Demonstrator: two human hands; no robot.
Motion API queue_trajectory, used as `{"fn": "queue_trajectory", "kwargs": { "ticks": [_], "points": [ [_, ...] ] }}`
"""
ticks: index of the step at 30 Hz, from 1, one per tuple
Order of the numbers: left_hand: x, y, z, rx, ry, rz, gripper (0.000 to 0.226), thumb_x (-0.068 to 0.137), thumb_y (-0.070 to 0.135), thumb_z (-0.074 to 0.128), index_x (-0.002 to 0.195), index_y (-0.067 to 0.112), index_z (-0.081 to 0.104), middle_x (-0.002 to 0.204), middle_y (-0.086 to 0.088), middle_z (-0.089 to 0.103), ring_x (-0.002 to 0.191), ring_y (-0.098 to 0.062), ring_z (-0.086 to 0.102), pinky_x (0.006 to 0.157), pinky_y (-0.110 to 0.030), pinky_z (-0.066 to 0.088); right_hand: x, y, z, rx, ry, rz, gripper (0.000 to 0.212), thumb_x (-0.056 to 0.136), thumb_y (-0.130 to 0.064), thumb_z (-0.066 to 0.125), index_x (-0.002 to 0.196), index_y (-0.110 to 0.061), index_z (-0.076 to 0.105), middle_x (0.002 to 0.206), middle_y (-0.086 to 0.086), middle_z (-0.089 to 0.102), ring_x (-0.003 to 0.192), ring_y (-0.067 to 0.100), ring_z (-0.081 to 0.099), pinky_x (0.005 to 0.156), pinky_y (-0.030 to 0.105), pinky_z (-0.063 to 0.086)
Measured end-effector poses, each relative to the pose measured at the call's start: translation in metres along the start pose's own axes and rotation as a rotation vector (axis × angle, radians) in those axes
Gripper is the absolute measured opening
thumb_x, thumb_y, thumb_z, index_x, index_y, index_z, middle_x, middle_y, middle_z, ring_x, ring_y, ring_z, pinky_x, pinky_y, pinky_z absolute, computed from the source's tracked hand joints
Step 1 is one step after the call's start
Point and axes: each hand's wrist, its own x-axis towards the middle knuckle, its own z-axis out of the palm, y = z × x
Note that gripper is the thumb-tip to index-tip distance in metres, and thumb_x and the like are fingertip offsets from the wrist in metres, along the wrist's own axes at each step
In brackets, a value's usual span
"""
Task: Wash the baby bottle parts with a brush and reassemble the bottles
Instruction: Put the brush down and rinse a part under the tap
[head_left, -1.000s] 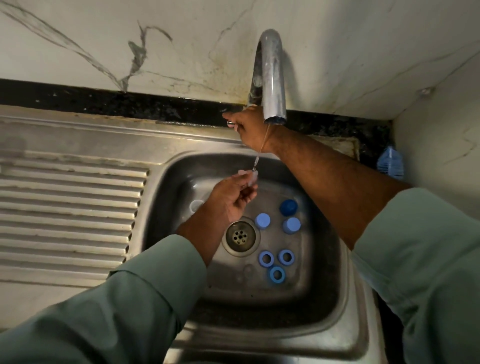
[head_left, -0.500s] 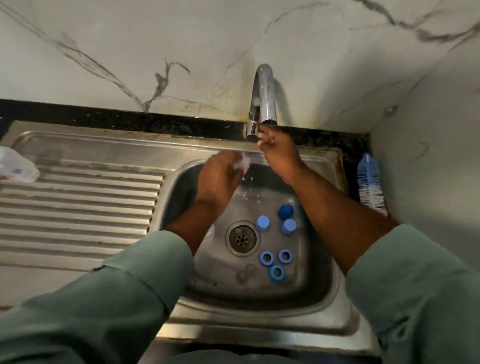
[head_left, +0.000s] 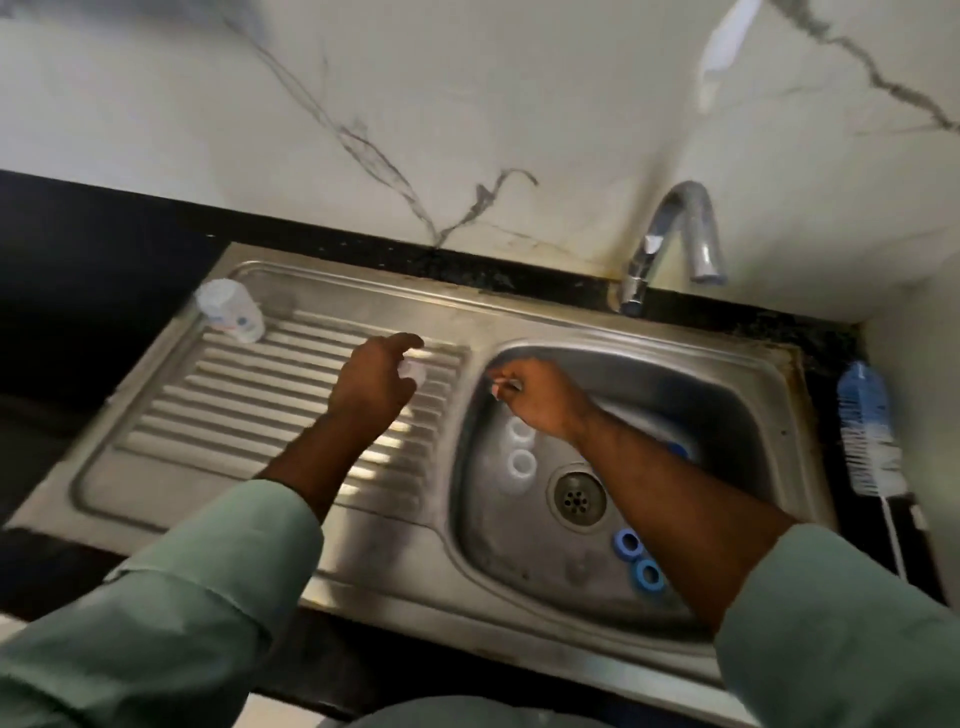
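My left hand (head_left: 374, 384) hovers over the ribbed drainboard (head_left: 249, 395) and pinches a small clear teat (head_left: 414, 370) at its fingertips. Over the left rim of the sink basin (head_left: 737, 395), my right hand (head_left: 540, 400) has its fingers curled inward; a pale spot shows at the tips and I cannot tell whether it holds anything. Inside the basin lie two clear teats (head_left: 520, 448), two blue rings (head_left: 638, 558) and a blue cap (head_left: 678, 451) half hidden by my right arm. A clear bottle (head_left: 231, 310) lies at the drainboard's far left corner.
The chrome tap (head_left: 675, 234) stands behind the basin with no water running. A bottle brush (head_left: 867, 431) lies on the dark counter to the right of the sink. The drain (head_left: 579, 496) sits mid-basin. A marble wall rises behind, and a side wall closes in on the right.
My left hand carried the clear teat left from under the tap to above the drainboard. My right hand left the tap and dropped to the basin's left rim. The view swung left.
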Motion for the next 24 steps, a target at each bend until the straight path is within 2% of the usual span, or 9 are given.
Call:
{"fn": "queue_trajectory", "kwargs": {
  "ticks": [3, 6, 12, 18, 21, 24],
  "points": [
    [0.022, -0.049, -0.043, 0.133, -0.021, -0.053, 0.025, 0.085, 0.011, 0.066, 0.109, 0.018, 0.071, 0.113, -0.01, 0.063, 0.103, -0.027, 0.062, 0.086, -0.03, 0.044, 0.037, -0.05, 0.038, 0.077, 0.015, -0.039, 0.025, 0.088, -0.012, 0.064, 0.112, -0.006, 0.07, 0.117, 0.01, 0.068, 0.111, 0.021, 0.062, 0.101, 0.027, 0.043],
    [0.049, -0.082, -0.071, 0.227, -0.071, -0.076, 0.029, 0.089, 0.007, 0.063, 0.117, 0.016, 0.065, 0.125, -0.011, 0.058, 0.112, -0.028, 0.057, 0.095, -0.033, 0.043, 0.069, -0.09, 0.069, 0.064, -0.016, -0.06, 0.026, 0.088, -0.016, 0.065, 0.112, -0.007, 0.07, 0.118, 0.009, 0.067, 0.112, 0.022, 0.061, 0.103, 0.033, 0.043],
    [0.097, -0.115, -0.08, 0.385, -0.185, -0.014, 0.031, 0.092, 0.013, 0.063, 0.123, 0.013, 0.061, 0.127, -0.012, 0.058, 0.113, -0.03, 0.058, 0.098, -0.039, 0.046, 0.118, -0.138, 0.104, -0.036, -0.061, -0.047, 0.03, 0.09, -0.018, 0.06, 0.118, -0.011, 0.067, 0.123, 0.007, 0.065, 0.112, 0.023, 0.06, 0.1, 0.036, 0.045],
    [0.112, -0.133, -0.071, 0.476, -0.254, -0.024, 0.035, 0.092, 0.019, 0.064, 0.126, 0.014, 0.058, 0.126, -0.012, 0.059, 0.112, -0.031, 0.058, 0.097, -0.043, 0.049, 0.137, -0.144, 0.111, -0.266, -0.13, -0.075, 0.032, 0.093, -0.024, 0.056, 0.122, -0.015, 0.064, 0.124, 0.008, 0.064, 0.113, 0.028, 0.058, 0.097, 0.04, 0.047],
    [0.106, -0.132, -0.073, 0.43, -0.203, -0.032, 0.045, 0.092, 0.022, 0.064, 0.135, 0.015, 0.052, 0.128, -0.013, 0.056, 0.115, -0.032, 0.056, 0.097, -0.044, 0.049, 0.134, -0.133, 0.108, -0.264, -0.129, -0.06, 0.034, 0.094, -0.024, 0.055, 0.126, -0.015, 0.061, 0.129, 0.007, 0.061, 0.117, 0.026, 0.056, 0.101, 0.04, 0.044],
    [0.085, -0.114, -0.073, 0.372, -0.058, 0.043, 0.05, 0.093, 0.024, 0.061, 0.14, 0.018, 0.046, 0.131, -0.013, 0.054, 0.118, -0.033, 0.053, 0.096, -0.045, 0.048, 0.118, -0.112, 0.099, -0.181, -0.07, -0.015, 0.034, 0.093, -0.025, 0.057, 0.125, -0.015, 0.062, 0.128, 0.006, 0.061, 0.116, 0.024, 0.057, 0.101, 0.038, 0.044]
  ]
}}
